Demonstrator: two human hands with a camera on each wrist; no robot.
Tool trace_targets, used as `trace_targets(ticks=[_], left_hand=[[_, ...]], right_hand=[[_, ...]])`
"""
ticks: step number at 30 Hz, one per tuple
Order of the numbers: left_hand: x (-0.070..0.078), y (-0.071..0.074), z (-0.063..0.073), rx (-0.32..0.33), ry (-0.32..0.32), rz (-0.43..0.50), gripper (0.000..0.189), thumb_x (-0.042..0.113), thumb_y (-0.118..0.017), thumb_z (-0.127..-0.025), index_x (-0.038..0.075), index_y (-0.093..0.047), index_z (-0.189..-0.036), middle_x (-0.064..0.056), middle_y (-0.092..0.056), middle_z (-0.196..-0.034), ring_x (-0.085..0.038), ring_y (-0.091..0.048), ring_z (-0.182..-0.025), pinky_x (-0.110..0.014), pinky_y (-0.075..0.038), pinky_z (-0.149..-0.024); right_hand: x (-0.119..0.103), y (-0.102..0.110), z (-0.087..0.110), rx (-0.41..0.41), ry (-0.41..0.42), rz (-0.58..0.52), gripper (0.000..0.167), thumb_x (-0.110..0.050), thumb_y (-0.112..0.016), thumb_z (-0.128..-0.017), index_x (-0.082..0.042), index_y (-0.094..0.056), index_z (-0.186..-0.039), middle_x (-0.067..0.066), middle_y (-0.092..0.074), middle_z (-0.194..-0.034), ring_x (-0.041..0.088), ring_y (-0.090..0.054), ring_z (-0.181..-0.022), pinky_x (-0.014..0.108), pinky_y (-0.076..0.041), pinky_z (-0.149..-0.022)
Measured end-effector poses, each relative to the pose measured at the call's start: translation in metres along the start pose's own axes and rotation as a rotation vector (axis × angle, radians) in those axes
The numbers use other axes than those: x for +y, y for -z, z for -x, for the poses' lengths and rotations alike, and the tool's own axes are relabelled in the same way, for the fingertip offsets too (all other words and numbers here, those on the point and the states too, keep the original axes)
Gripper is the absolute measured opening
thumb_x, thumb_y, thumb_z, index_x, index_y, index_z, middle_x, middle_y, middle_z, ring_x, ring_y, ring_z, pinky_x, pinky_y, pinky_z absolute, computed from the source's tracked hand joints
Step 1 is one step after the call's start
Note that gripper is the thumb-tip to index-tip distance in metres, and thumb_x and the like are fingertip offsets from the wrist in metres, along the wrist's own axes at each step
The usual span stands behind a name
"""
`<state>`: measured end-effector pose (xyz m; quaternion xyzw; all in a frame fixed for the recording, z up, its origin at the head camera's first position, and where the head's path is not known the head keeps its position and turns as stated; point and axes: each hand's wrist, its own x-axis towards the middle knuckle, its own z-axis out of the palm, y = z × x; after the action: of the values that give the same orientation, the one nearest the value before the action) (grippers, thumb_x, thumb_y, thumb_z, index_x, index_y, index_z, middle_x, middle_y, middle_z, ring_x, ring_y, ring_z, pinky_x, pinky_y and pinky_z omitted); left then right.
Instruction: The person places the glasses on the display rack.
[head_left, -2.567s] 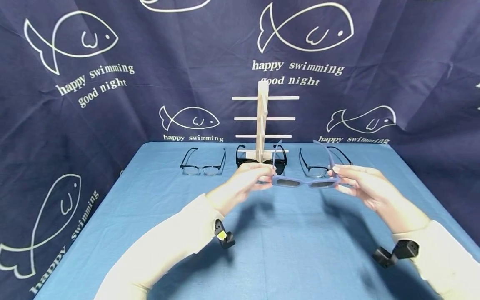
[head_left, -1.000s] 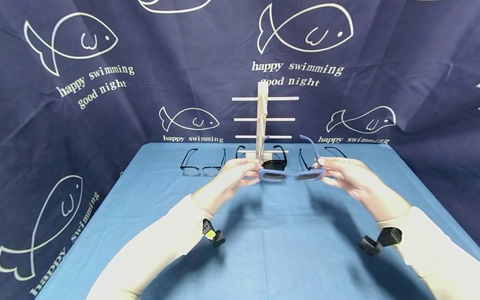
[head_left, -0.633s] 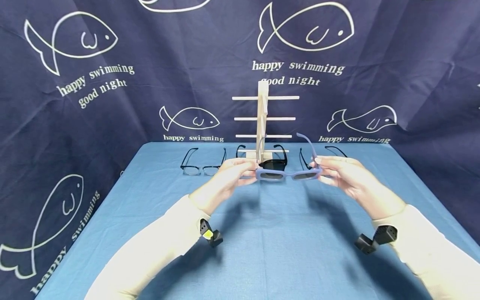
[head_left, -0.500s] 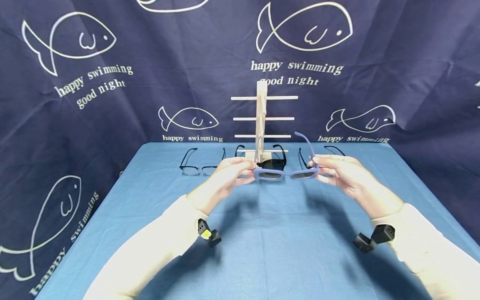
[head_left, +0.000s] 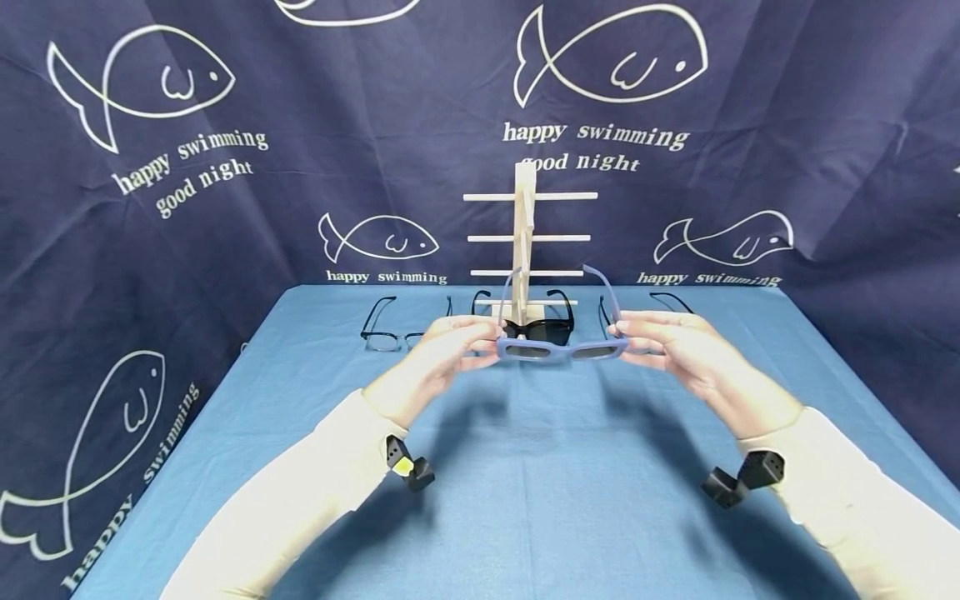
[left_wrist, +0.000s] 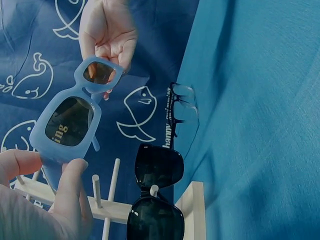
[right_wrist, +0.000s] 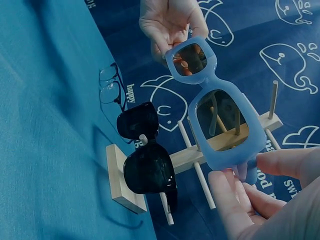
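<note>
A pair of sunglasses with a light blue frame [head_left: 561, 350] and dark lenses is held up level above the table, lenses toward me and temples pointing back. My left hand [head_left: 442, 354] pinches it at the left hinge between thumb and fingers. At the opposite hinge, my right hand [head_left: 678, 343] pinches the other end. Behind it stands a wooden glasses rack [head_left: 526, 179] with several horizontal pegs. Black sunglasses [right_wrist: 149, 167] sit on the lowest peg, near the rack's base; the blue pair partly covers them in the head view. The blue temple tips overlap the second-lowest peg in that view.
Clear-lensed eyeglasses [head_left: 382, 342] lie on the blue tablecloth [head_left: 555, 500] left of the rack, partly behind my left hand. Another dark-framed pair of eyeglasses [head_left: 671, 300] lies to the right, mostly hidden by my right hand. A navy fish-print curtain [head_left: 420, 108] hangs behind.
Both hands have carried the blue sunglasses leftward and slightly upward, from right of the rack to nearly in front of it. The rack and other glasses have stayed put.
</note>
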<state>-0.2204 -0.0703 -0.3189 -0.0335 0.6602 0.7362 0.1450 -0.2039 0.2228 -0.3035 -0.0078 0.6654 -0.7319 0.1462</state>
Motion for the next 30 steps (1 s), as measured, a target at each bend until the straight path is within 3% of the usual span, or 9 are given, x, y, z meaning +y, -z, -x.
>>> trace_targets(ticks=[10, 21, 30], left_hand=[[0.000, 0.006, -0.001, -0.013, 0.001, 0.009, 0.032, 0.003, -0.061, -0.090, -0.009, -0.060, -0.119, -0.001, -0.068, -0.091, -0.011, -0.062, -0.076, -0.036, -0.059, -0.093], [0.000, 0.012, -0.004, 0.004, 0.014, 0.052, 0.030, 0.002, -0.059, -0.091, -0.007, -0.060, -0.120, 0.003, -0.068, -0.082, -0.010, -0.062, -0.074, -0.035, -0.059, -0.093], [0.001, 0.018, -0.008, 0.020, -0.007, 0.071, 0.028, 0.003, -0.061, -0.091, -0.006, -0.062, -0.117, 0.001, -0.069, -0.084, -0.010, -0.064, -0.074, -0.034, -0.059, -0.092]], right_hand=[[0.000, -0.004, -0.002, -0.043, -0.020, -0.055, 0.015, -0.010, -0.063, -0.094, -0.021, -0.073, -0.091, -0.005, -0.075, -0.090, 0.007, -0.069, -0.083, 0.024, -0.062, -0.081], [-0.001, -0.011, -0.009, -0.010, -0.037, -0.066, 0.018, -0.010, -0.065, -0.093, -0.022, -0.075, -0.085, -0.007, -0.074, -0.086, 0.007, -0.065, -0.076, 0.022, -0.062, -0.078], [0.003, -0.019, -0.012, 0.037, -0.016, -0.090, 0.015, -0.011, -0.068, -0.091, -0.024, -0.075, -0.085, -0.008, -0.074, -0.085, 0.008, -0.065, -0.076, 0.023, -0.062, -0.078]])
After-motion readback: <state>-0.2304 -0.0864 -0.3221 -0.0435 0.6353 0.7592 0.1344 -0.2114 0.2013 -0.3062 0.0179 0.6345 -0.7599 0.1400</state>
